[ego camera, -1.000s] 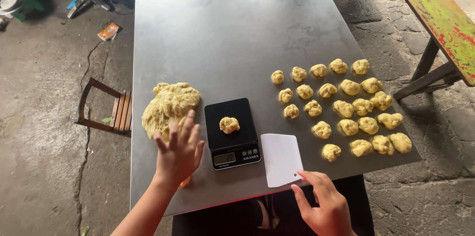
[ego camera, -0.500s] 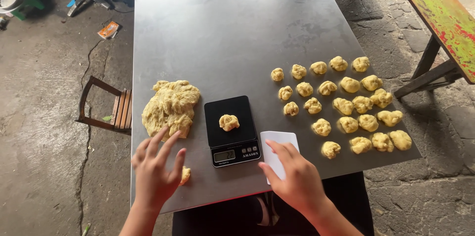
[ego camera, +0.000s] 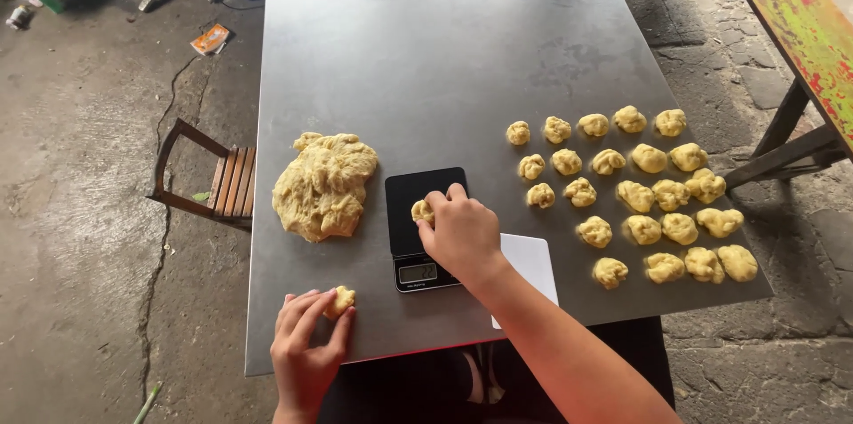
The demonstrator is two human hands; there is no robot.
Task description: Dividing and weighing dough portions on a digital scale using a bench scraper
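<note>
Dough sits in three forms on the grey metal table [ego camera: 426, 60], seen from the head camera. One big yellow dough mass [ego camera: 323, 184] lies at 9 o'clock from the black scale [ego camera: 425, 228]. Twenty small dough balls [ego camera: 635, 196] stand in loose rows at 3 o'clock from the scale. The right hand [ego camera: 462, 236] lies over the scale's platform, fingers pinched on one dough piece [ego camera: 421, 211] resting there. The left hand [ego camera: 306, 348], at 7 o'clock from the scale near the table's edge, grips a second small dough lump [ego camera: 340, 300] between thumb and fingers. One white rectangular card [ego camera: 531, 264] lies just beside the scale at 4 o'clock. One flat orange packet [ego camera: 211, 39] lies on the floor at 10 o'clock, beyond one wooden chair [ego camera: 211, 178].
</note>
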